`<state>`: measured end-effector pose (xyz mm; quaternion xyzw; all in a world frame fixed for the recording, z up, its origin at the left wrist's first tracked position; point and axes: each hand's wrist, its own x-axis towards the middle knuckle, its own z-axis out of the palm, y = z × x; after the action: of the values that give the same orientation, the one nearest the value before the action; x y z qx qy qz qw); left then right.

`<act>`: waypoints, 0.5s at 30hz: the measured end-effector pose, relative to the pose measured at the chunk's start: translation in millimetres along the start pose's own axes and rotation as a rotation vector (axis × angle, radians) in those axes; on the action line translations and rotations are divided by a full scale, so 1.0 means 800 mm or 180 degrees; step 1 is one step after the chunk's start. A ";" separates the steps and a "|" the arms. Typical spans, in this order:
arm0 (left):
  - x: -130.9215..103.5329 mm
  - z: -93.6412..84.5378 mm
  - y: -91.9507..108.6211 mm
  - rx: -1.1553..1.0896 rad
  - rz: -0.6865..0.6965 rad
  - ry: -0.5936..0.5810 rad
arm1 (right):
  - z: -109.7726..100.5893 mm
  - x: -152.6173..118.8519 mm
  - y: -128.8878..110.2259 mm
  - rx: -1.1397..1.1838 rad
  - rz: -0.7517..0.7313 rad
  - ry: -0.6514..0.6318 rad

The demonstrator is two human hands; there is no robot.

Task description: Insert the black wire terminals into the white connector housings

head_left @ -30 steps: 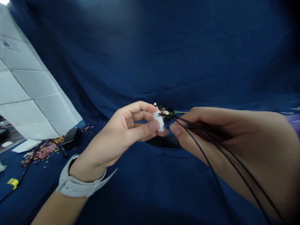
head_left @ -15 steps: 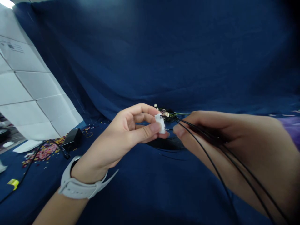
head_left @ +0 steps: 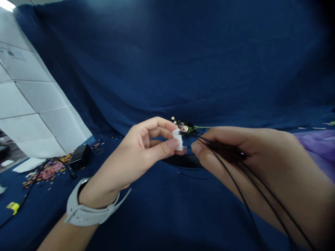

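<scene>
Between thumb and fingers my left hand (head_left: 154,143) pinches a small white plastic connector (head_left: 177,140). Several black wires (head_left: 222,161) run from the connector's upper right side across my right hand (head_left: 243,157) and down to the lower right. My right thumb and fingers close around a thin black wire, whose bright tip is at the connector's lower right edge; whether it is inside cannot be made out. Behind and below the hands lies a bundle of black wires (head_left: 184,161) on the blue cloth, with a loose wire (head_left: 193,176) in front of it.
Artificial flowers (head_left: 184,128) lie behind the hands. To the left are a black adapter (head_left: 80,156) with its cable, scattered colourful bits (head_left: 49,169) and a white paper piece (head_left: 29,165). Purple fabric (head_left: 318,146) is at the right; a blue curtain (head_left: 183,62) hangs behind.
The wire tip at my right fingertips is nearer the connector's lower edge. My right hand has shifted slightly left. The connector stays in my left hand, slightly lower in view.
</scene>
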<state>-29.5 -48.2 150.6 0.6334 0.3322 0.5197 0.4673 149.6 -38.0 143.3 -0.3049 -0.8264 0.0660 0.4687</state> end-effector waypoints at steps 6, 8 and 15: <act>-0.001 0.001 -0.002 0.0172 0.0110 -0.0029 | 0.002 0.000 0.002 0.0019 0.0016 -0.0051; 0.000 0.003 -0.001 0.0164 0.0093 -0.0014 | 0.001 0.002 0.002 0.0024 0.0032 -0.0115; 0.003 0.009 -0.008 0.0033 0.0117 0.0273 | 0.005 0.003 0.011 0.0190 0.0215 -0.0289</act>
<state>-21.6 -45.5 145.7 0.6189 0.3430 0.5531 0.4397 149.1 -28.6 139.1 -0.3151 -0.8337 0.1202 0.4372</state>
